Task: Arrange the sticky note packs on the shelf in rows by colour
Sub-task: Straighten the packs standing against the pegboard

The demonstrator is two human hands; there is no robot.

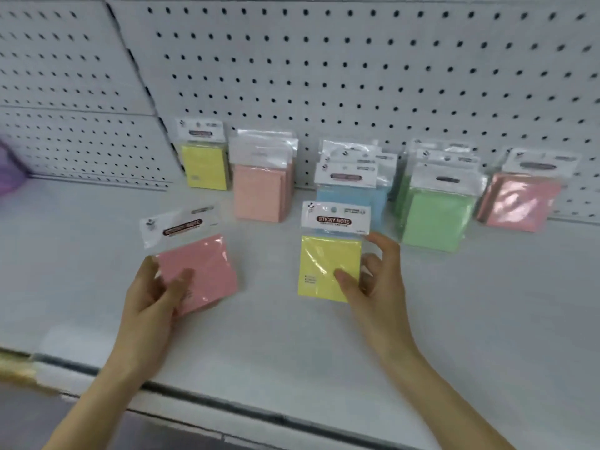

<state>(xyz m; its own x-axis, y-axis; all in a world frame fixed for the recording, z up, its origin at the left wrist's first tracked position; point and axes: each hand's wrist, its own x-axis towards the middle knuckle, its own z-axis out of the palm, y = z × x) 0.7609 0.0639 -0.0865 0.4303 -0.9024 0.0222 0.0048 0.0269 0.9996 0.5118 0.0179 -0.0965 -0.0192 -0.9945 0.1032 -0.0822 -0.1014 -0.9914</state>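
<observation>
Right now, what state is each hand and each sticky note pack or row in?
left hand, grips pink pack by its lower corner.
right hand, pinches front yellow pack by its right edge.
back yellow pack, standing upright.
peach row, standing, several packs deep.
blue row, standing, several packs deep.
green row, leaning back, several packs deep.
right pink row, leaning back.

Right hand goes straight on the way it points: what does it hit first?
Most likely the blue packs, standing straight behind the yellow pack that the right hand holds; depth between them is unclear from this view.
</observation>
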